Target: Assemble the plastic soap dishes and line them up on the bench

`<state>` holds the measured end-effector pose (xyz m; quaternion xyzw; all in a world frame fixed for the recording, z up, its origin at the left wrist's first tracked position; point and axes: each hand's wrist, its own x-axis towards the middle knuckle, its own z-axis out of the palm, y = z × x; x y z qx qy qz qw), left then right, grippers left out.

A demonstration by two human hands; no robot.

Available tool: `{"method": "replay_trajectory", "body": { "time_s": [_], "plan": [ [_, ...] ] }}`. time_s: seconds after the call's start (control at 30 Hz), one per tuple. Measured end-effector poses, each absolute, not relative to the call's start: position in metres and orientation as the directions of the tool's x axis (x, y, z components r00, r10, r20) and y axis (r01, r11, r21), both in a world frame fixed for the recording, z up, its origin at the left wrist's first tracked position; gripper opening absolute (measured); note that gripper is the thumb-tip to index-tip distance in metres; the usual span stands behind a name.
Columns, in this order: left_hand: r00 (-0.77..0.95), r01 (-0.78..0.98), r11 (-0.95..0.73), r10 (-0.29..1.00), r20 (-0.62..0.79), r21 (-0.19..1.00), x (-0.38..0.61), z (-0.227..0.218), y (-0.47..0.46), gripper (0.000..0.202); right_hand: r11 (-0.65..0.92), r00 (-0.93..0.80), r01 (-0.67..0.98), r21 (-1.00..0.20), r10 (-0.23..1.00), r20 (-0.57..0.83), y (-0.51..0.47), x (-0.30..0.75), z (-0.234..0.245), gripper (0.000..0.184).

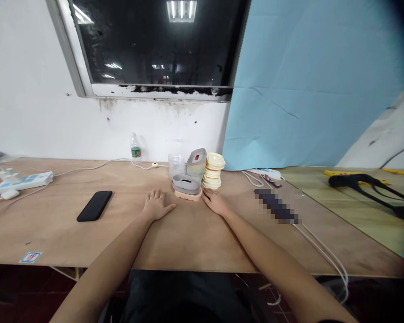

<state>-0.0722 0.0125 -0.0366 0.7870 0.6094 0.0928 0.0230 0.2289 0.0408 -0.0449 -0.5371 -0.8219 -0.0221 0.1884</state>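
My left hand (pixel 156 206) lies flat on the wooden table with its fingers spread and nothing in it. To its right stands a low stack, a grey oval plastic dish with a slot (pixel 186 184) on top of a peach-coloured piece (pixel 188 195). My right hand (pixel 215 202) rests palm down, fingers stretched out, at the right side of this stack; whether its fingertips touch it I cannot tell. Just beyond that hand rises a stack of pale yellow plastic pieces (pixel 214 172). Behind the low stack, another grey slotted piece (pixel 196 158) leans upright beside a clear plastic container (pixel 176 166).
A black phone (pixel 94 206) lies left on the table (pixel 121 237), with a white power strip (pixel 25 181) farther left. A plastic bottle (pixel 135 147) stands by the wall. At right are a pixelated dark object (pixel 276 206) with white cables and a black strap-like frame (pixel 373 190).
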Motion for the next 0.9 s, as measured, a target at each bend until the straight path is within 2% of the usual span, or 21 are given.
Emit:
{"method": "replay_trajectory", "body": {
  "time_s": [0.53, 0.77, 0.9],
  "plan": [
    [0.215, 0.956, -0.237, 0.967, 0.135, 0.172, -0.072, -0.033, 0.012, 0.088, 0.417, -0.334, 0.878, -0.234, 0.885, 0.324, 0.043, 0.232, -0.048, 0.039],
    [0.181, 0.964, -0.208, 0.970, 0.165, 0.165, -0.070, -0.035, 0.015, 0.086, 0.421, -0.310, 0.833, -0.360, 0.893, 0.325, 0.042, 0.236, -0.042, 0.042],
    [0.081, 0.970, -0.145, 0.949, 0.305, 0.194, -0.076, -0.028, 0.033, 0.088, 0.434, -0.326, 0.796, -0.423, 0.895, 0.305, 0.040, 0.242, -0.037, 0.049]
  ]
}}
